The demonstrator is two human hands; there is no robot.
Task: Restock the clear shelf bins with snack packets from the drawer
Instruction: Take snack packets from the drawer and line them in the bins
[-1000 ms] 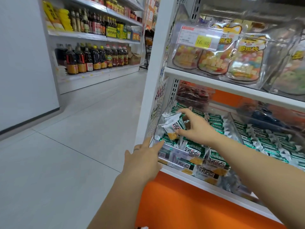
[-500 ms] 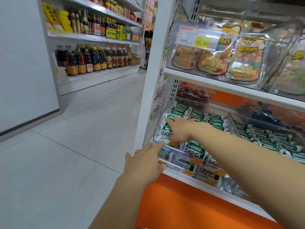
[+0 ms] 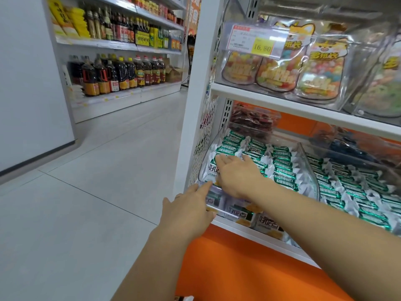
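Hands outstretched: right hand (image 3: 236, 177) on packets (image 3: 282, 168), left hand (image 3: 186, 211) at bin (image 3: 313, 181)

Right hand (image 3: 236, 175) reaching forward, palm down — fingers (image 3: 224, 164) straight, left hand (image 3: 187, 210) lower, fingers extended

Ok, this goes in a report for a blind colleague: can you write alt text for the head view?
A person's right hand rests on green snack packets in a clear shelf bin, while the left hand touches the bin's front corner with straight fingers. Candy pouches fill the shelf above; bottles line shelves across the aisle.
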